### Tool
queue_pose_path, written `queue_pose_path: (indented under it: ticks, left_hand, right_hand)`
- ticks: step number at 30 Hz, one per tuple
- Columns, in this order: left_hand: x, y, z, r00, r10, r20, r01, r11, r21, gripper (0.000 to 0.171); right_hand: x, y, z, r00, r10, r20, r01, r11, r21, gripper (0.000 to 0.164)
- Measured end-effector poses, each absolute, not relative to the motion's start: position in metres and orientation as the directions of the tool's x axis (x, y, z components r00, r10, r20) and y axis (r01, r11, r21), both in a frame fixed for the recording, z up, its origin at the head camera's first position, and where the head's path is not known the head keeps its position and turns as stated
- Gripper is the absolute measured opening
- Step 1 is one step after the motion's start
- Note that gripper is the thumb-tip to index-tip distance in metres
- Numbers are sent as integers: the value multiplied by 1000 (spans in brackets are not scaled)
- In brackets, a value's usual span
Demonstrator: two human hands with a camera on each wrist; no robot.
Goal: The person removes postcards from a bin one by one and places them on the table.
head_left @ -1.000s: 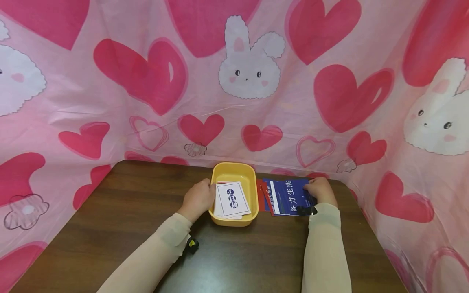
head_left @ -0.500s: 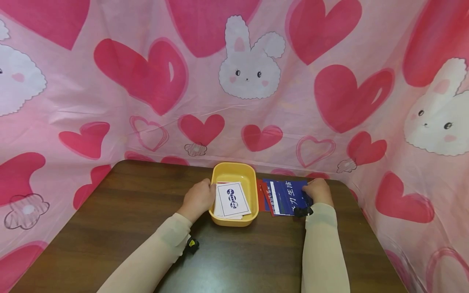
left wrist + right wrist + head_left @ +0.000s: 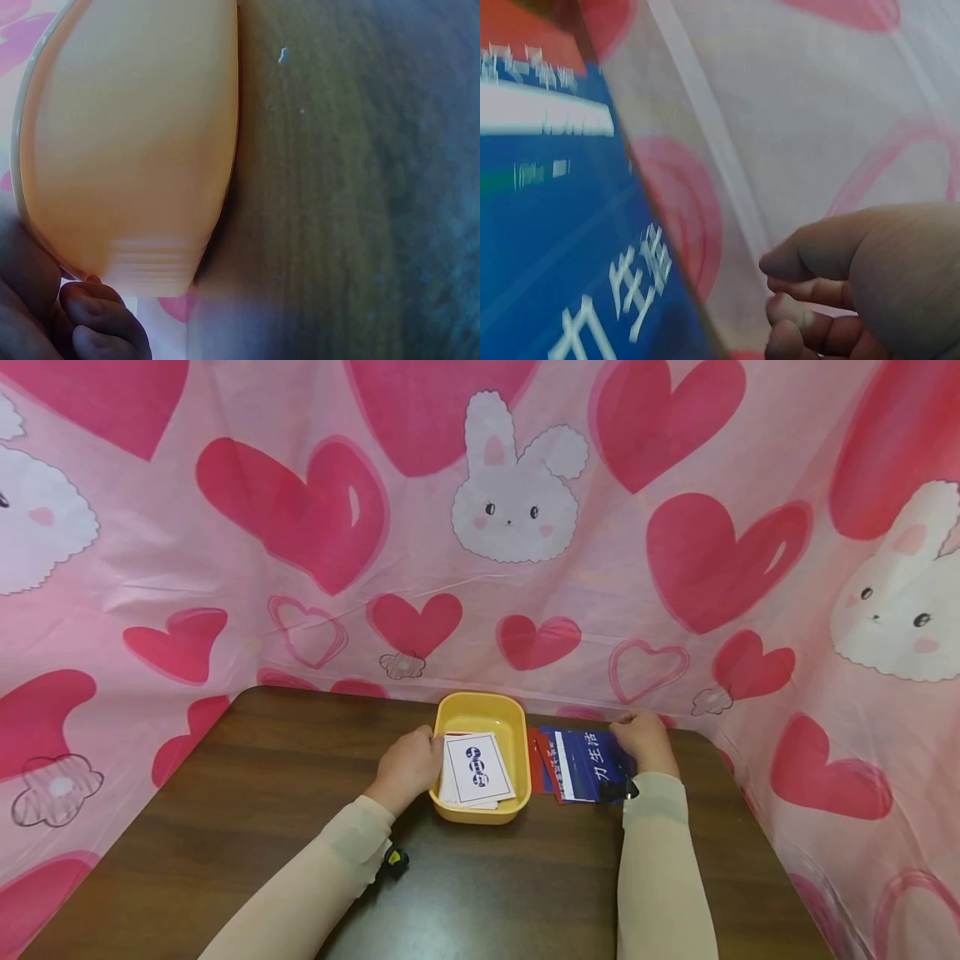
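In the head view my left hand (image 3: pixel 408 767) grips the left rim of a yellow plastic tub (image 3: pixel 519 752). The left wrist view has the fingertips (image 3: pixel 105 319) at the rim of the tub (image 3: pixel 135 135). White cards (image 3: pixel 487 789) with a dark printed motif lie inside it. To the right of the tub are overlapping blue cards (image 3: pixel 585 760) with white Chinese characters. My right hand (image 3: pixel 645 743) is at their far right corner. In the right wrist view its loosely curled fingers (image 3: pixel 799 262) hold nothing and are apart from the blue card (image 3: pixel 555 240).
Red cards (image 3: pixel 536 772) show between the tub and the blue ones. Everything stands near the back edge of a dark wooden table (image 3: pixel 480 893). A pink curtain (image 3: pixel 420 560) with hearts and rabbits hangs behind and on both sides.
My right hand has come off the blue card's right edge and shifted slightly left and up. The left hand, the tub and the cards have stayed in place.
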State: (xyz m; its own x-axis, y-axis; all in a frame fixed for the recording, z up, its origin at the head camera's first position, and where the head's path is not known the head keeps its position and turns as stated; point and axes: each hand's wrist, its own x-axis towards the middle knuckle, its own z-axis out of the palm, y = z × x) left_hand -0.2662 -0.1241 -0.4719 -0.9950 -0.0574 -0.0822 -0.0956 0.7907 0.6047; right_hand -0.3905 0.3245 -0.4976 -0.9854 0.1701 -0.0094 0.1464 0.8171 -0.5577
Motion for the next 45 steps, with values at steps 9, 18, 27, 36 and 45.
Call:
queue_pose_path:
  ticks: [9, 18, 27, 36, 45]
  left_hand:
    - [-266, -124, -474, -994, -61, -93, -105, 791, 603, 42]
    - [-265, -122, -471, -993, -62, -97, -109, 783, 613, 42]
    - [-265, -120, -470, -993, -64, -99, -111, 786, 609, 45]
    - [-265, -121, -472, -990, -79, -114, -132, 785, 605, 46]
    - [-264, -121, -470, -993, -71, -97, -115, 790, 602, 44]
  right_hand:
    - [-340, 236, -421, -999, 13, -37, 33, 782, -622, 42]
    - [-337, 206, -403, -995, -79, 63, -102, 765, -636, 38]
    - [-329, 153, -398, -986, -169, -17, -109, 711, -695, 33]
    - [-328, 110, -412, -975, -187, -116, -50, 701, -712, 32]
    - [-329, 73, -427, -985, -107, -133, -18, 839, -544, 31]
